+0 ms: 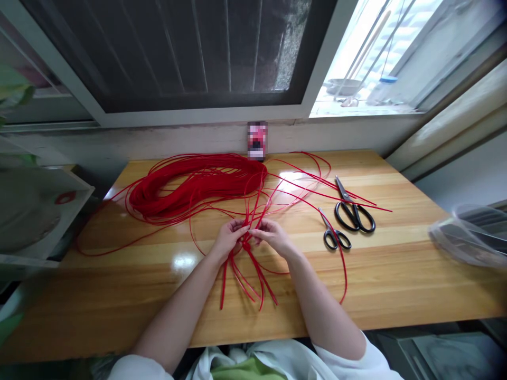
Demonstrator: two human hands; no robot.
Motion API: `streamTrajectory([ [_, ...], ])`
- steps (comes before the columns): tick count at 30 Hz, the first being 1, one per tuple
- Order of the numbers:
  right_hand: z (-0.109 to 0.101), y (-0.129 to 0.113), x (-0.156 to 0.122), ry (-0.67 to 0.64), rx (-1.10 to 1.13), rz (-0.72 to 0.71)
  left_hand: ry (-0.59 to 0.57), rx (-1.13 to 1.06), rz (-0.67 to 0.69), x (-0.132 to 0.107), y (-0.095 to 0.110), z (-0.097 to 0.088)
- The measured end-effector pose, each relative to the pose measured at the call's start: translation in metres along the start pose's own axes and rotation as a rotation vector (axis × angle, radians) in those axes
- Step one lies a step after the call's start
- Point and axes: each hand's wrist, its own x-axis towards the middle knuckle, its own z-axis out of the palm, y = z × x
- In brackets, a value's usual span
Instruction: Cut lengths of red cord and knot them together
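Note:
Both hands meet over a bunch of thin red cords near the middle of the table. My left hand point(232, 237) is closed, its thumb and fingers pinching the cords from the left. From the right, my right hand point(271, 235) pinches the same bunch with its fingertips. Just below the fingertips sits a small red knot point(246, 246), and loose red cord ends point(259, 277) fan out from it toward the table's front edge. Other strands run upward from the hands. Behind them lies a large coiled hank of red cord point(158, 198). Which single strand each hand grips cannot be made out.
Large black-handled scissors point(352, 211) and smaller scissors point(335, 237) lie right of the hands on the wooden table point(396, 274). Long cords cross both. A small blurred pink box point(257, 141) stands at the wall. A clear plastic container point(471, 237) is at the far right.

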Motion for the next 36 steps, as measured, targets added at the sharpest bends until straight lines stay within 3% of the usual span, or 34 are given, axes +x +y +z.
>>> streamTrajectory([
  [4, 0.000, -0.005, -0.006, -0.144, 0.031, -0.016, -0.034, -0.054, 0.005, 0.001, 0.001, -0.002],
  [7, 0.002, -0.007, -0.007, -0.150, 0.019, -0.018, -0.088, -0.108, -0.034, 0.001, 0.002, -0.003],
  [19, 0.017, 0.015, 0.007, 0.332, 0.040, -0.017, 0.088, -0.023, 0.105, 0.009, -0.011, 0.000],
  [24, 0.017, 0.020, 0.007, 0.416, -0.011, -0.039, 0.027, -0.035, 0.059, 0.005, -0.009, 0.000],
  [29, 0.014, 0.021, 0.005, 0.383, -0.051, -0.050, 0.012, 0.027, 0.012, 0.005, -0.006, -0.002],
  [33, 0.011, 0.021, 0.005, 0.462, -0.185, -0.150, -0.015, 0.099, -0.014, 0.006, -0.004, -0.005],
  [36, 0.010, 0.018, 0.004, 0.502, -0.154, -0.194, -0.037, 0.103, -0.031, 0.006, -0.001, -0.006],
])
